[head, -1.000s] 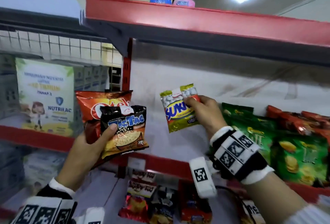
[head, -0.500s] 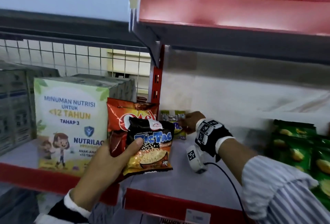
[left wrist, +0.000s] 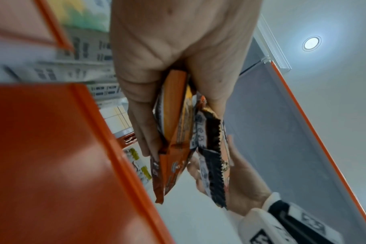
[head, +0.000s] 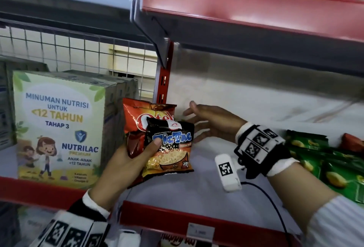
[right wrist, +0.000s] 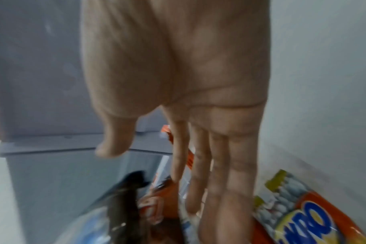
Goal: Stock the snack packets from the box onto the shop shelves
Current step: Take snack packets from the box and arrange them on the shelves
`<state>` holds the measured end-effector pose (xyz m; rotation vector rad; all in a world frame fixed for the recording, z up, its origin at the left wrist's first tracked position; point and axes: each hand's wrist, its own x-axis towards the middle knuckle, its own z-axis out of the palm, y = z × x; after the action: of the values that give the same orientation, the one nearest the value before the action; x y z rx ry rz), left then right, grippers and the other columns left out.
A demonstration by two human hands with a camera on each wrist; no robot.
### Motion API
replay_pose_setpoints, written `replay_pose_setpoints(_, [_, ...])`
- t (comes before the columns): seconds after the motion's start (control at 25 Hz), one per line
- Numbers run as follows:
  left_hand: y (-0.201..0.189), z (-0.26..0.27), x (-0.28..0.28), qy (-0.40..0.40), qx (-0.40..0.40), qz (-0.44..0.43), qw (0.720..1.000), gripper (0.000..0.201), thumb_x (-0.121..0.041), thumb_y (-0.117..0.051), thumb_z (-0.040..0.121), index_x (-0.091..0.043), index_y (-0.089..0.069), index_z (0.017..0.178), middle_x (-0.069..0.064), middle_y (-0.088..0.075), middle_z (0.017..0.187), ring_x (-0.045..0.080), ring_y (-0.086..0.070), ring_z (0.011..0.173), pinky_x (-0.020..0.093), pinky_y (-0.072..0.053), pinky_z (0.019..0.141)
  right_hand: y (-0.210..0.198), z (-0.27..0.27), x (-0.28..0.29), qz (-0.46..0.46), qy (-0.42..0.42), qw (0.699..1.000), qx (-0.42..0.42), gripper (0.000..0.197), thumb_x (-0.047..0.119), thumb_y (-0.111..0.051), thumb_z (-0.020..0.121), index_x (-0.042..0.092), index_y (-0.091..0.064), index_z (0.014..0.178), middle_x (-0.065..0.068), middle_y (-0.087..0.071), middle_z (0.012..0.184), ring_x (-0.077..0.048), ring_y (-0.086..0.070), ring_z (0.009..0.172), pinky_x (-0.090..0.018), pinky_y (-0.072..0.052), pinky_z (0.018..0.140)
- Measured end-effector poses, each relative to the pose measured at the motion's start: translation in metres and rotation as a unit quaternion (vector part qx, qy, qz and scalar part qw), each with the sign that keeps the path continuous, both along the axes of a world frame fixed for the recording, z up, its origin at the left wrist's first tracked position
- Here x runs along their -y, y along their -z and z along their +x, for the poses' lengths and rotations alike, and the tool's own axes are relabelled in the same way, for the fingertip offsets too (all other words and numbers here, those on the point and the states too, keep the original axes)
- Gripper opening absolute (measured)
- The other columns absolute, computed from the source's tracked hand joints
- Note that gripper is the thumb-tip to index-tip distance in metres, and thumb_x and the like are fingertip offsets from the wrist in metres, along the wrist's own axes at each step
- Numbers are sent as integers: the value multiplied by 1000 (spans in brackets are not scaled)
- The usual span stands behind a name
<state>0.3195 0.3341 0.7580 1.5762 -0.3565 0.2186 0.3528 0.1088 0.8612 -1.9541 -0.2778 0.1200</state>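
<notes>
My left hand [head: 141, 154] grips two snack packets in front of the shelf: a black and orange Tic Tac packet [head: 171, 152] and, behind it, a red-orange packet [head: 137, 116]. The left wrist view shows both pinched edge-on, the red-orange packet [left wrist: 173, 125] and the Tic Tac packet [left wrist: 211, 156]. My right hand [head: 199, 120] hovers open with spread fingers near the back left corner of the white shelf [head: 197, 177]. Just beyond its fingers [right wrist: 236, 165] a yellow and orange Sukro packet [right wrist: 297, 213] lies on the shelf; the Tic Tac packet hides it in the head view.
Nutrilac cartons [head: 59, 128] fill the bay to the left, past the red upright [head: 163, 85]. Green chip packets [head: 325, 164] lie at the shelf's right end. The upper red shelf [head: 256, 16] hangs low overhead. More packets sit on the shelf below [head: 177, 242].
My right hand carried the Sukro packet from mid-air to the back left of the shelf, let go of it and opened. My left hand still holds its two packets.
</notes>
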Motion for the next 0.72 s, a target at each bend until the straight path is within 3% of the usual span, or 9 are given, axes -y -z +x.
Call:
replay_pose_setpoints(0.08, [-4, -1, 15, 21, 13, -18, 1000, 42, -55, -64, 69, -33, -67, 105, -23, -72, 94, -2, -69, 88, 14, -53, 76, -3, -28, -4, -96, -70, 993, 12, 45, 43, -72, 77, 20, -58, 113, -7, -68, 104, -25, -68, 83, -34, -58, 67])
replay_pose_setpoints(0.16, [-9, -2, 28, 32, 26, -33, 999, 31, -49, -61, 73, -35, -66, 100, -29, -71, 88, -8, -67, 85, 3, -48, 64, -6, -37, -1, -146, -49, 987, 51, 38, 20, -76, 77, 22, -55, 109, -3, -65, 97, -19, -69, 75, -34, -60, 64])
replay_pose_setpoints(0.24, [-10, -1, 31, 28, 31, -44, 998, 24, -49, -55, 76, -41, -61, 98, -37, -67, 83, -18, -62, 81, -3, -43, 61, -11, -36, 11, -121, -4, 990, 74, 33, 10, -74, 79, 17, -55, 104, -3, -64, 91, -17, -68, 68, -35, -61, 62])
replay_pose_setpoints(0.36, [-10, 3, 21, 23, 21, -45, 999, 38, -52, -54, 78, -38, -58, 114, -25, -69, 99, -13, -62, 86, 5, -45, 67, -10, -18, 47, -86, 105, 986, 98, 29, 5, -72, 80, 16, -56, 101, -5, -62, 88, -25, -64, 70, -41, -61, 66])
replay_pose_setpoints(0.48, [-9, 8, 7, 11, 13, -32, 999, 46, -53, -54, 79, -35, -55, 121, -16, -66, 107, -7, -60, 92, 12, -42, 71, 11, 11, 76, -159, 229, 956, 88, 31, 3, -71, 80, 14, -57, 106, -13, -61, 99, -34, -64, 84, -51, -55, 83])
replay_pose_setpoints(0.6, [-7, 13, -1, 19, 2, -4, 1000, 40, -57, -54, 76, -40, -57, 112, -22, -66, 102, -9, -61, 89, 15, -42, 75, 37, 38, 87, -302, 277, 910, 57, 41, 9, -69, 82, 12, -58, 121, -14, -62, 122, -35, -61, 108, -44, -50, 94])
replay_pose_setpoints(0.72, [-3, 16, -5, 41, -23, 8, 999, 35, -63, -56, 70, -46, -60, 101, -26, -70, 92, -11, -66, 82, 13, -44, 70, 53, 48, 89, -278, 337, 899, 20, 55, 13, -74, 78, 11, -49, 126, -16, -58, 124, -35, -60, 109, -38, -52, 90])
